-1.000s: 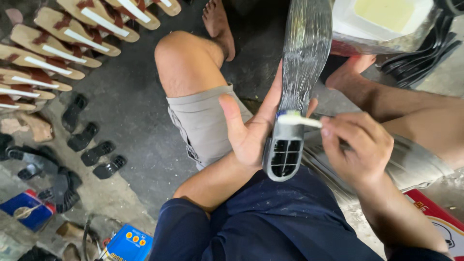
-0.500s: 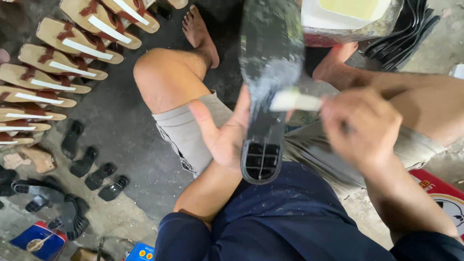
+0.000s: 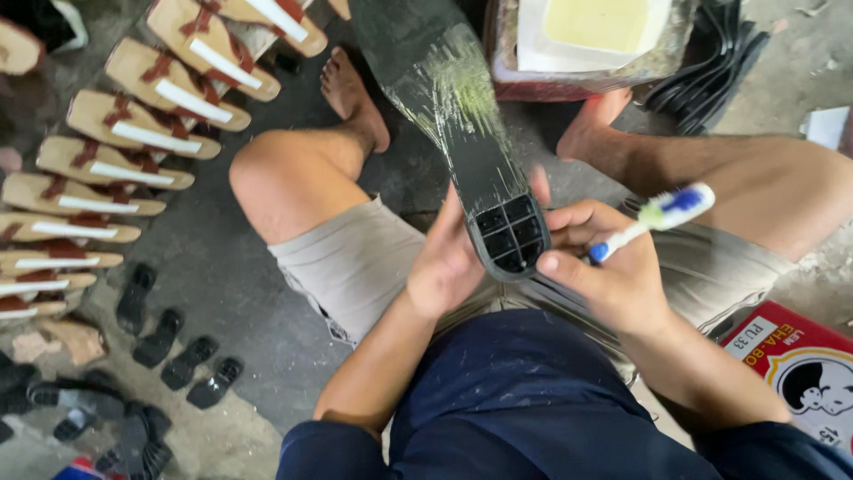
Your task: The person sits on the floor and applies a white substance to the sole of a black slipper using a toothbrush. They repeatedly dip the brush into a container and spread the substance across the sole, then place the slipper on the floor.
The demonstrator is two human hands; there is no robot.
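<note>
A long black shoe sole (image 3: 453,116), shiny with wet glue along its upper part, points away from me. My left hand (image 3: 449,262) grips its heel end from below, where a grid of square hollows (image 3: 508,236) shows. My right hand (image 3: 613,267) also touches the heel with its fingertips while holding a white toothbrush (image 3: 653,218) with a blue and green head, lifted off the sole and angled to the right. I sit with bare knees apart above a dark concrete floor.
A container of yellowish glue (image 3: 595,36) stands beyond the sole. Rows of tan sandals with brown straps (image 3: 133,133) lie at left, small black heel pieces (image 3: 169,347) below them. Black soles are stacked (image 3: 720,71) at top right; a red tin (image 3: 800,364) sits at lower right.
The toothbrush has lifted off the sole and swung to the right. The sole has tilted, its glued face now turned up, and both hands now meet at its heel.
</note>
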